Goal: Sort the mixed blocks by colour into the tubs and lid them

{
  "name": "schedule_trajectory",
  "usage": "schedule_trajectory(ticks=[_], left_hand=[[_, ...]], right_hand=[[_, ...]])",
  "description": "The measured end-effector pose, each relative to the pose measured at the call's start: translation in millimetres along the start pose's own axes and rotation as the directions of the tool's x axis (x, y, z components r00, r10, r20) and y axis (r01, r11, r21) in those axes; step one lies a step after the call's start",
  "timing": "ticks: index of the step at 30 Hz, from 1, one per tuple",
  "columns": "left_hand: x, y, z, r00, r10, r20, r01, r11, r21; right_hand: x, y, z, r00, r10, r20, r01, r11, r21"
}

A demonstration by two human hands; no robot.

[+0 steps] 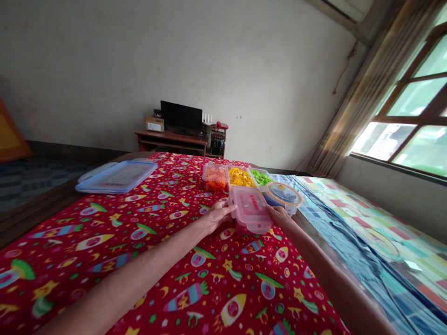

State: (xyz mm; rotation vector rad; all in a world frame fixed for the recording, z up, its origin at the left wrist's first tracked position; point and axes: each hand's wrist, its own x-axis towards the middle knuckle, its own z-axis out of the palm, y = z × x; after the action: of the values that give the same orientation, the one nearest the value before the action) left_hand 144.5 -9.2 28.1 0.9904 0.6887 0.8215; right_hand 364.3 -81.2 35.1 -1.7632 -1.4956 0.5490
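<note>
A pink-lidded plastic food container [252, 205] sits between my two hands on the red patterned cloth [167, 288]. My left hand [220, 215] grips its left side, fingers closed around the edge. On the opposite side, my right hand [279, 215] grips the right edge, its fingers partly hidden. Just behind stand clear containers with orange pieces [215, 177], yellow pieces [240, 177] and green pieces [260, 177]. A round container with an orange-rimmed clear lid [283, 193] is close beside my right hand.
Large clear lids with blue rims [120, 177] lie at the left of the cloth. A checkered bedspread [349, 200] with dark cords spreads to the right. Against the far wall stands a wooden desk [171, 138] with a black monitor [181, 117], a cardboard box [154, 123] and a red telephone [221, 125].
</note>
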Motion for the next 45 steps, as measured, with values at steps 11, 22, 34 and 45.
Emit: schedule_trajectory(ticks=[11,22,34,45], left_hand=[[-11.1,24.5,-18.2,0.999,0.037,-0.036,-0.035,0.998,0.046],[-36.6,74.9,-66.8,0.989,0.092,-0.112,-0.077,0.989,0.129],[-34.6,71.3,-69.6,0.994,0.028,-0.11,-0.022,0.998,0.06],[51.6,90.8,84.5,0.984,0.15,0.099,-0.143,0.987,-0.073]], right_hand=[[-3.2,-24.4,11.3,0.998,-0.059,-0.006,0.059,0.996,0.071],[18.6,-82.3,42.1,0.98,-0.195,0.045,0.193,0.98,0.053],[24.9,-79.4,45.0,0.981,-0.176,0.086,0.167,0.98,0.104],[38.5,-52.9,-115.4,0.98,0.017,-0.2,0.043,0.955,0.292]])
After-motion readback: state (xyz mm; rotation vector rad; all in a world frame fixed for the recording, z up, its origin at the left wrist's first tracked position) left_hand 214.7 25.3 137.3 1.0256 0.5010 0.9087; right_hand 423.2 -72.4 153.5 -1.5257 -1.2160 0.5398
